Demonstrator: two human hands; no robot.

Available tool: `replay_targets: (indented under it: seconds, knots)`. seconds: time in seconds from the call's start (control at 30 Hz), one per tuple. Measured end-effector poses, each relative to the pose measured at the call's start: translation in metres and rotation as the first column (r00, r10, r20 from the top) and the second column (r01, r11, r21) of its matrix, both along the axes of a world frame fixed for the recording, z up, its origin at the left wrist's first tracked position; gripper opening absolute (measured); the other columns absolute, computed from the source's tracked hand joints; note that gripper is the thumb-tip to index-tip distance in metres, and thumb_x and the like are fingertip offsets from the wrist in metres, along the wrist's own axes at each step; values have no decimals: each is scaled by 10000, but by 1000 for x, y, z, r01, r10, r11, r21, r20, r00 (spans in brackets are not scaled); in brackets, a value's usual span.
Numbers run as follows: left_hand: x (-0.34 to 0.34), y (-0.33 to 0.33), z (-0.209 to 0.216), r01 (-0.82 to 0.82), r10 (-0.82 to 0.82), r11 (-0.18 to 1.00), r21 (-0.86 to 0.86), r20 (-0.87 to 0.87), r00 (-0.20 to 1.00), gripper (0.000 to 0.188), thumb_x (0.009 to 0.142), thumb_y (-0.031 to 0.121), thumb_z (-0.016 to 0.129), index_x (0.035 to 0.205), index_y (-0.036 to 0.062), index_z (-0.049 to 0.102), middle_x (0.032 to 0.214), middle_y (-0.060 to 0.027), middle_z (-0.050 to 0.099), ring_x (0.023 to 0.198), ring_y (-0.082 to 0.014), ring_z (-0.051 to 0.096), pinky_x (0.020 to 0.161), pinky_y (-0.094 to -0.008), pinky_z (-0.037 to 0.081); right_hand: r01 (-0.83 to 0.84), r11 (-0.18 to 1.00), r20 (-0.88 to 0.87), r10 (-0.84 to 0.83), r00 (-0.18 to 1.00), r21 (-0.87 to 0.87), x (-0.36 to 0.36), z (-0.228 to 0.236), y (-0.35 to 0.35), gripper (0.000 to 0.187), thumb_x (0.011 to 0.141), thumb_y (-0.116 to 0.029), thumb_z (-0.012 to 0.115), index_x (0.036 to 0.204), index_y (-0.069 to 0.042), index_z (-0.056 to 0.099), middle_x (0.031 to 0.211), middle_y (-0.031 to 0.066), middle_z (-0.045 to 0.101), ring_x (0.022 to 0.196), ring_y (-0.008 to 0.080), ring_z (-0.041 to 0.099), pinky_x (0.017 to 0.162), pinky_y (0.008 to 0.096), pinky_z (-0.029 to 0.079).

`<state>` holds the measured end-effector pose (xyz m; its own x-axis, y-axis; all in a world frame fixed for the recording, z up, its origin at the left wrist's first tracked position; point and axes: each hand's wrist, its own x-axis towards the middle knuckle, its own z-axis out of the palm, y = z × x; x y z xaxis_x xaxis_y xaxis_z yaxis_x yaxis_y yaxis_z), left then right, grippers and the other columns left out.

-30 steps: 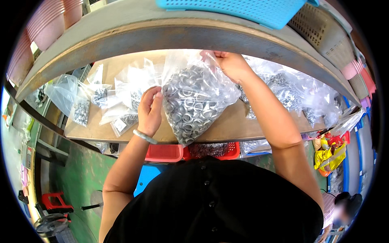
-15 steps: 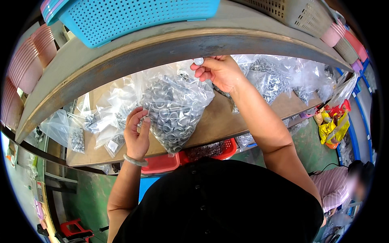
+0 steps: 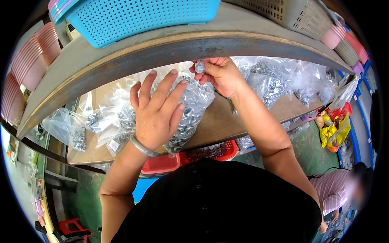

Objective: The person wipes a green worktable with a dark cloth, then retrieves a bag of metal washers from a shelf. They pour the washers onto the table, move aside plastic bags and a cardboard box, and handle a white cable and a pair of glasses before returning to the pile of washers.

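A large clear plastic bag (image 3: 197, 106) full of grey metal rings lies on the brown board of the shelf in front of me. Over its left part my left hand (image 3: 157, 111) is raised, fingers spread and nothing in it, hiding some of the rings; whether it touches the bag I cannot tell. Just under the upper shelf edge, my right hand (image 3: 224, 76) pinches a small grey metal piece (image 3: 199, 67), rounded and short, between thumb and fingers. The piece is too small to name more exactly.
More clear bags of metal parts (image 3: 275, 83) lie to the right, others (image 3: 121, 117) to the left. The upper shelf edge (image 3: 182, 46) spans above my hands, carrying a blue basket (image 3: 142, 20). Red bins (image 3: 162, 164) sit below the board. A person (image 3: 330, 190) works at lower right.
My left hand has moved up and right across the bag and spread its fingers. The right hand has stayed near its place, turning the small metal piece so more of its side shows.
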<state>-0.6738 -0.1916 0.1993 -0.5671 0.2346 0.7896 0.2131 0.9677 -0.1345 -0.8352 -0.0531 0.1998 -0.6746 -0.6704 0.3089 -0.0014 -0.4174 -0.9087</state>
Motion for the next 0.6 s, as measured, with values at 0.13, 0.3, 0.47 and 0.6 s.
replay_targets:
  seconds: [0.13, 0.3, 0.47, 0.6]
  knots:
    - [-6, 7, 7, -90, 95, 993, -72, 62, 994, 362, 732, 235, 588, 1079, 133, 560, 1178, -27, 496, 1161, -296, 360, 976, -539, 85, -15, 1000, -39, 14, 999, -28, 1, -3, 3, 195, 846, 0, 463, 1000, 44, 573, 851, 112, 612, 640, 155, 591, 564, 237, 496]
    - [-7, 5, 1, -97, 102, 993, -67, 77, 992, 308, 733, 249, 593, 1015, 125, 586, 1031, -7, 555, 1147, -274, 383, 976, -563, 44, 8, 1000, -94, -11, 995, -28, 5, -2, 5, 184, 854, -20, 478, 996, 33, 582, 856, 109, 614, 650, 149, 595, 569, 235, 498]
    - [-5, 6, -1, -63, 67, 996, -57, 69, 995, 277, 736, 231, 587, 990, 122, 596, 978, -9, 561, 1132, -274, 399, 977, -561, 42, 39, 999, -184, -44, 982, -31, 5, -3, 4, 183, 855, -29, 487, 997, 31, 585, 854, 100, 620, 647, 131, 591, 574, 220, 488]
    - [-3, 5, -4, -56, 60, 995, -79, 44, 997, 279, 720, 239, 603, 970, 117, 594, 973, -16, 540, 1121, -264, 403, 935, -621, 108, 71, 997, -232, -76, 970, -28, 6, -4, 1, 181, 849, -28, 498, 996, 22, 591, 846, 83, 625, 614, 107, 571, 573, 207, 472]
